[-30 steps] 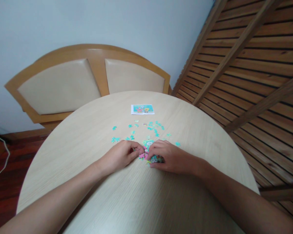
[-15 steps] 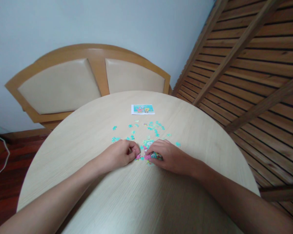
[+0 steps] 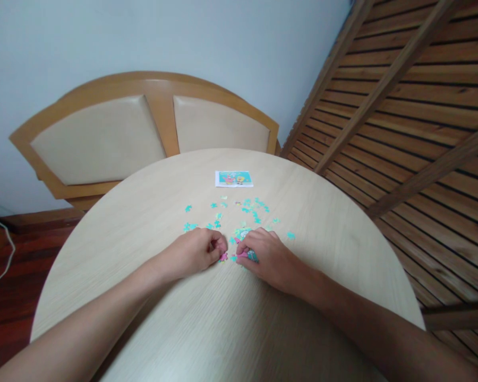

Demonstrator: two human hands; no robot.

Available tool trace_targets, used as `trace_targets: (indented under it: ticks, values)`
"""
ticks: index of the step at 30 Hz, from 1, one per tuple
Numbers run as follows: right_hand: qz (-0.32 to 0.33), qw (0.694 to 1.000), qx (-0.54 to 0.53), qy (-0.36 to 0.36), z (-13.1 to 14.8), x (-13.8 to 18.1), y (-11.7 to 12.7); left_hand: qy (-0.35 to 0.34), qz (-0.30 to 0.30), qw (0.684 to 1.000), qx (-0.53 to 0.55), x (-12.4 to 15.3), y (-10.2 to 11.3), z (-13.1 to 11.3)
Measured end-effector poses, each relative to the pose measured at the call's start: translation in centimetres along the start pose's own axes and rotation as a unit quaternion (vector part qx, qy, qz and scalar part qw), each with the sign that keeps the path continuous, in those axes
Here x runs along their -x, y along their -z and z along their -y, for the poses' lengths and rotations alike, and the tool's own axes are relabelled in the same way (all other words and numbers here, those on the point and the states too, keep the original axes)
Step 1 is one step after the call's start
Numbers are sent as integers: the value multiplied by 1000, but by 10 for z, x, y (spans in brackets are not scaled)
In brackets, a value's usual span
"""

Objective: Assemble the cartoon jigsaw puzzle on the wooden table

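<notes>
Pink and knobbed, a flat jigsaw section sits on or just above the pale, round wooden worktop, pinched by the left hand; the right hand grasps a second pink section, apparently edge-held for fine control.

A wooden backrest with cream panels rises before a pale wall on the far side, between a white cable at left and slatted woodwork at right.
</notes>
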State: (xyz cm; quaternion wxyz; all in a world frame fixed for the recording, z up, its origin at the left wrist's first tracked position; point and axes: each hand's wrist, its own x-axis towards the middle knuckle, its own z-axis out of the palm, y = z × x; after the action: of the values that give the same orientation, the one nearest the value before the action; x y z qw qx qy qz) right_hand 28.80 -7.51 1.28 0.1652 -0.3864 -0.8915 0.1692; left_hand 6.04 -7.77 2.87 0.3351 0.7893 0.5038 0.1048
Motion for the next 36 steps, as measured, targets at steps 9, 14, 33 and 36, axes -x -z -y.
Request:
trace_targets:
  ticks: [9, 14, 33, 36]
  values:
    - [0, 1000, -11, 26, 2, -2, 3, -9, -3, 1000, -6, -1, -2, 0]
    - [-3, 999, -34, 31, 0, -3, 4, -21, 1, 1000, 9, -2, -4, 2]
    - [4, 985, 113, -128, -61, 1, 55, -6, -83, 996, 25, -3, -30, -16]
    - [-8, 987, 115, -108, -55, 2, 55, 13, -84, 996, 3, -3, -30, -18]
